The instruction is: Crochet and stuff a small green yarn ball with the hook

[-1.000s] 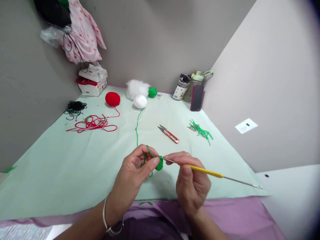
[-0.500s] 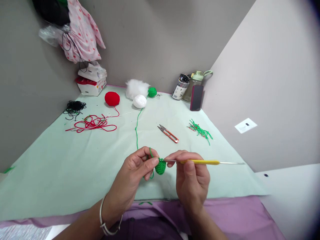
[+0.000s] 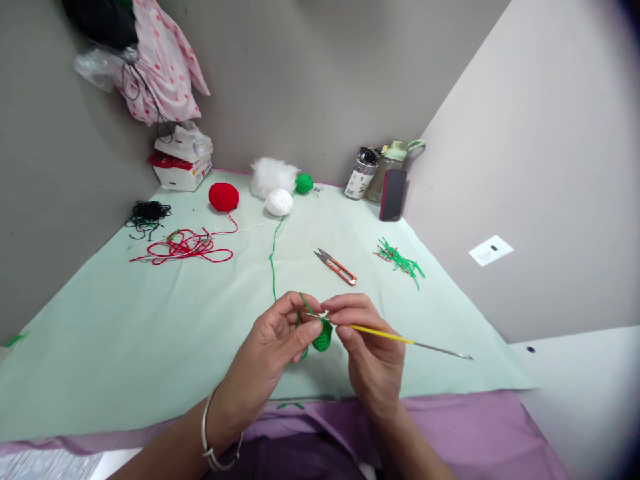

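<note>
Your left hand (image 3: 273, 340) has thumb and forefinger pinched shut on the small green crochet piece (image 3: 323, 339), which sits just below centre frame, between your two hands. Your right hand (image 3: 373, 360) grips the yellow-handled crochet hook (image 3: 395, 337) between thumb and forefinger, the other fingers curled under.

Half a second ago the hook lay level. Now its tail dips toward the lower right, your right hand has moved left until its fingertips nearly meet the left ones, and the metal tip has gone in over the top of the piece. That reads as the hook entering a stitch. The piece now shows less, tucked between the fingers.

A green yarn strand (image 3: 273, 260) runs from your left fingers up the frame to the green yarn ball (image 3: 303, 183). On the pale green cloth (image 3: 125, 333):

- orange thread snips (image 3: 336, 266) lie just above your hands;
- green yarn scraps (image 3: 403, 261) lie to the right;
- a white yarn ball (image 3: 279, 202), a red yarn ball (image 3: 223, 197) and white stuffing (image 3: 273, 175) sit further up;
- loose red yarn (image 3: 183, 247) and black yarn (image 3: 147, 217) lie at left.

A phone (image 3: 393, 195) leans against the wall at the upper right.
</note>
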### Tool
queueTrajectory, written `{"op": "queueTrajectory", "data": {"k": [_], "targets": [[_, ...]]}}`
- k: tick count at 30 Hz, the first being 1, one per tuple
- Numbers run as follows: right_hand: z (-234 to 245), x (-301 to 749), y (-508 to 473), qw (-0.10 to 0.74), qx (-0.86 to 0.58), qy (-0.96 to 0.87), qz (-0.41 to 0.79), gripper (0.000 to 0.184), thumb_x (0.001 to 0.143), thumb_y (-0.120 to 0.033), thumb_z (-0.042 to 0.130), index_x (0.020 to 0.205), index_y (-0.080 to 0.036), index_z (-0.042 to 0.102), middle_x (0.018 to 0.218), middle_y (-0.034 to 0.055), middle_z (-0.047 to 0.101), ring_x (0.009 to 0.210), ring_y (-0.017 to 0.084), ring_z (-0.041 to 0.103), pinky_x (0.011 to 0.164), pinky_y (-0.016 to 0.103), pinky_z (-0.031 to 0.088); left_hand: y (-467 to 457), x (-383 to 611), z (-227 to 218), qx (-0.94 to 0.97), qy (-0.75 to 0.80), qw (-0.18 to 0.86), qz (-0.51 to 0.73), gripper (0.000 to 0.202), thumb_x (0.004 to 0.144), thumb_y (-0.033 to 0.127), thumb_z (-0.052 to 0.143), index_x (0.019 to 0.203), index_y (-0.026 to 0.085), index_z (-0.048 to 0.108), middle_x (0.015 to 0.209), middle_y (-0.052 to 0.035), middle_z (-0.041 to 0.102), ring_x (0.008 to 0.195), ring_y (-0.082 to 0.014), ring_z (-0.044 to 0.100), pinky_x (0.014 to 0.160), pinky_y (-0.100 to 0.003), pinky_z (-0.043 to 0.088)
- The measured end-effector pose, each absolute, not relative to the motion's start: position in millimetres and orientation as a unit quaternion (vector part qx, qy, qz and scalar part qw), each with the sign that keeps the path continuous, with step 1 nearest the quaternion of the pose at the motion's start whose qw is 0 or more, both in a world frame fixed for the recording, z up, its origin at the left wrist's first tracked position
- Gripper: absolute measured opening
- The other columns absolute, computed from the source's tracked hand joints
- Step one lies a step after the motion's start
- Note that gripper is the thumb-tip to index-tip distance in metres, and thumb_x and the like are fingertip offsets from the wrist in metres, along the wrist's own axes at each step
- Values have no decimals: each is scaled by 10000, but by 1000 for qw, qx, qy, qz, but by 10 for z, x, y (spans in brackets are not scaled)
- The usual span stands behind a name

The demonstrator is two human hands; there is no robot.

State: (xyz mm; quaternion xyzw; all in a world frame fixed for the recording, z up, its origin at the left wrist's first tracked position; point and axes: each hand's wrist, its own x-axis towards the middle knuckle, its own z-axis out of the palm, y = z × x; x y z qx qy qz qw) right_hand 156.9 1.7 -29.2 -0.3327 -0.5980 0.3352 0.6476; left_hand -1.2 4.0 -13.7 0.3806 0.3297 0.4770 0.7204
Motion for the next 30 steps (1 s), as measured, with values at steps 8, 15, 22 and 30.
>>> {"op": "queueTrajectory", "data": {"k": [8, 15, 22, 30], "targets": [[-254, 1580, 16, 647, -344, -609, 304, 121, 984, -256, 738, 997, -294, 852, 881, 57, 776, 835, 214, 730, 708, 347, 610, 72, -63, -118, 365, 310, 751, 454, 671, 886, 289, 856, 1495, 391, 594, 882, 47, 647, 827, -117, 581, 852, -285, 432], [-296, 1597, 43, 638, -310, -589, 386, 122, 988, -249, 737, 1014, -295, 846, 956, 46, 828, 922, 211, 759, 822, 363, 622, 77, -97, -162, 385, 319, 749, 435, 870, 819, 253, 907, 1579, 393, 507, 846, 63, 584, 706, -91, 453, 775, -265, 417], [-285, 1585, 91, 659, -308, -500, 470, 151, 1012, -357, 706, 931, -252, 777, 831, 8, 752, 783, 151, 672, 756, 280, 557, 73, -109, -106, 414, 352, 707, 452, 628, 875, 264, 844, 1460, 345, 631, 925, 40, 598, 735, -101, 466, 797, -271, 429], [-241, 1590, 71, 650, -321, -535, 434, 227, 1073, -367, 590, 918, -233, 690, 817, 22, 741, 760, 174, 663, 717, 309, 543, 23, -105, -66, 451, 392, 653, 466, 567, 874, 192, 787, 1412, 316, 659, 946, 18, 613, 725, -117, 491, 764, -259, 455]]}}
